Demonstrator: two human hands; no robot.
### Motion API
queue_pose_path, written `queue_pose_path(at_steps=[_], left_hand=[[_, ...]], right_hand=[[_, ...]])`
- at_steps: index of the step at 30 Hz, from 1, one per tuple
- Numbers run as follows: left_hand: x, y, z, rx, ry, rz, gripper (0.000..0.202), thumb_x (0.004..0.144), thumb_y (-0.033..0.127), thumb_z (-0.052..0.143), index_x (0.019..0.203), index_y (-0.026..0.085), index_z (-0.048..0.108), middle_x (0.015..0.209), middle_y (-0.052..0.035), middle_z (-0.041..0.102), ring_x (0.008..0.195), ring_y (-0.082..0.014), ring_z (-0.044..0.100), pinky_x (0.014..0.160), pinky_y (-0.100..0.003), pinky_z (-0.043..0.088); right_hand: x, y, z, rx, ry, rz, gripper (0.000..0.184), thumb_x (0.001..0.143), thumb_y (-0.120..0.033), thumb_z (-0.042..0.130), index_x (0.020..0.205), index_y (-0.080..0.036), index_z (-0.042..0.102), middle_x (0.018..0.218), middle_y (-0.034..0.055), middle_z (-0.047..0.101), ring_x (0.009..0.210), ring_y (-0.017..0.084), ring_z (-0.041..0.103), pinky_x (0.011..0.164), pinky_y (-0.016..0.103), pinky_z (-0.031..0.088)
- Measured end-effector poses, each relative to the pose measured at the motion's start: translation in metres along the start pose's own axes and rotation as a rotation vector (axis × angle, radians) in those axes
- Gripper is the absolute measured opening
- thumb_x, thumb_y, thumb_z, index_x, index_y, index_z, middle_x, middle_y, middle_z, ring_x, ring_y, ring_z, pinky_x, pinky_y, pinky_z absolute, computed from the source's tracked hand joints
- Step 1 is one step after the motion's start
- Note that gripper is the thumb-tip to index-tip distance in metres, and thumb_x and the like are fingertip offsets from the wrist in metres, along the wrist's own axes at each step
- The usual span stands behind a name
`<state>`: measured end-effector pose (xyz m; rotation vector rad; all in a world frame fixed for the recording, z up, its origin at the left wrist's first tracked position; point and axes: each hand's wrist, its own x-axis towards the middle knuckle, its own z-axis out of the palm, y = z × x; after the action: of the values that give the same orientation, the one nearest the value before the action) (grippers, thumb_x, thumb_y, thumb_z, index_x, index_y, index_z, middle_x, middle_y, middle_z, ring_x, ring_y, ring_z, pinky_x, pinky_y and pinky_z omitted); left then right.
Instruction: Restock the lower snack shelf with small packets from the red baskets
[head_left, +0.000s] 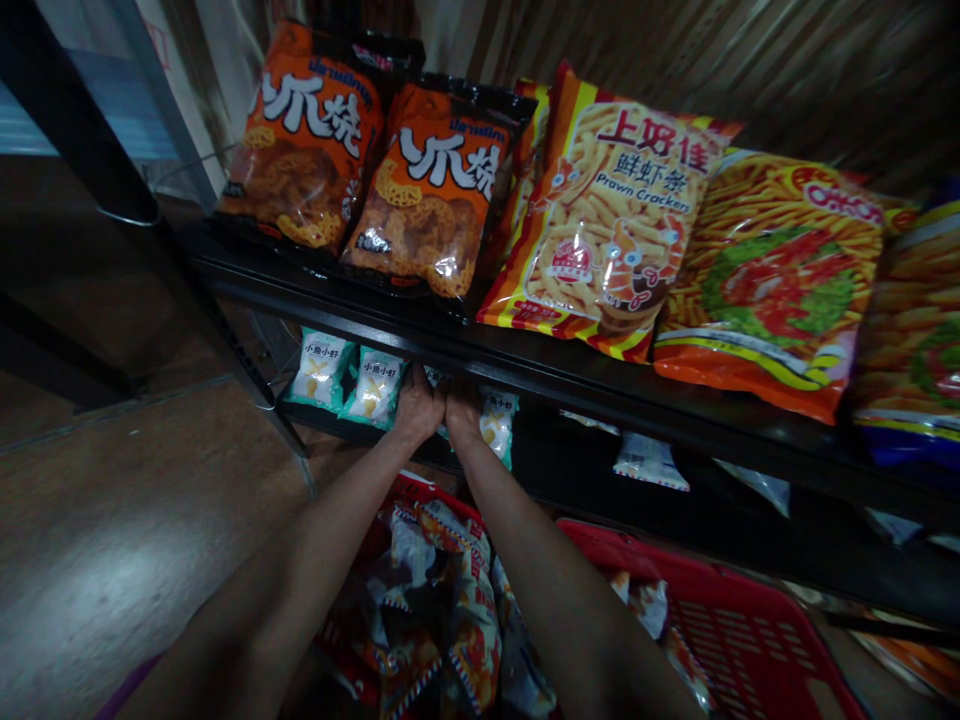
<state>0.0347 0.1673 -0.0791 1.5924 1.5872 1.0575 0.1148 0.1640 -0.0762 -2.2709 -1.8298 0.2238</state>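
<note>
My left hand [420, 404] and my right hand [462, 402] are side by side on the lower shelf, just under the upper shelf's front edge. Both seem closed on a small teal and white snack bag [433, 375], of which only a strip shows between them; the fingertips are partly hidden. Matching bags stand upright to the left, one snack bag [373, 384] close to my left hand and another teal bag [322, 366] farther out. Past my right hand is one more teal bag [497, 418], partly covered by it.
Above, the upper shelf [375, 315] carries orange snack bags [431, 190], a prawn cracker bag [611, 220] and other large bags. Beneath my arms a red basket [735, 610] and more red plastic hold several snack packets [472, 620]. A black shelf post [225, 330] rises at left.
</note>
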Motion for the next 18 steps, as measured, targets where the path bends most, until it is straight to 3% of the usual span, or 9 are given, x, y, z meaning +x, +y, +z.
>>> queue_pose_path(at_steps=[4, 10, 18], left_hand=[[-0.001, 0.002, -0.001, 0.018, 0.006, 0.003, 0.023, 0.085, 0.024, 0.046, 0.105, 0.015, 0.05, 0.096, -0.0147, 0.063, 0.101, -0.0293, 0.061, 0.089, -0.041, 0.045], [-0.004, 0.003, -0.001, 0.04, -0.024, -0.015, 0.027, 0.085, 0.023, 0.044, 0.11, 0.014, 0.048, 0.088, -0.012, 0.065, 0.087, -0.0279, 0.065, 0.08, -0.039, 0.049], [-0.007, 0.012, -0.005, 0.061, -0.021, -0.062, 0.027, 0.084, 0.018, 0.04, 0.11, 0.013, 0.048, 0.09, -0.0159, 0.066, 0.09, -0.0308, 0.065, 0.08, -0.041, 0.049]], right_hand=[[-0.003, -0.004, -0.006, -0.029, -0.04, 0.026, 0.033, 0.093, -0.012, 0.031, 0.096, -0.014, 0.064, 0.097, 0.0131, 0.066, 0.093, 0.022, 0.062, 0.081, 0.03, 0.045], [-0.004, -0.005, -0.008, -0.034, -0.046, 0.038, 0.028, 0.091, -0.012, 0.036, 0.097, -0.015, 0.064, 0.1, 0.0131, 0.066, 0.093, 0.022, 0.062, 0.079, 0.03, 0.047], [0.001, 0.001, 0.004, -0.014, 0.011, 0.026, 0.031, 0.091, -0.015, 0.033, 0.103, -0.016, 0.061, 0.096, 0.0114, 0.066, 0.089, 0.021, 0.061, 0.076, 0.03, 0.047]])
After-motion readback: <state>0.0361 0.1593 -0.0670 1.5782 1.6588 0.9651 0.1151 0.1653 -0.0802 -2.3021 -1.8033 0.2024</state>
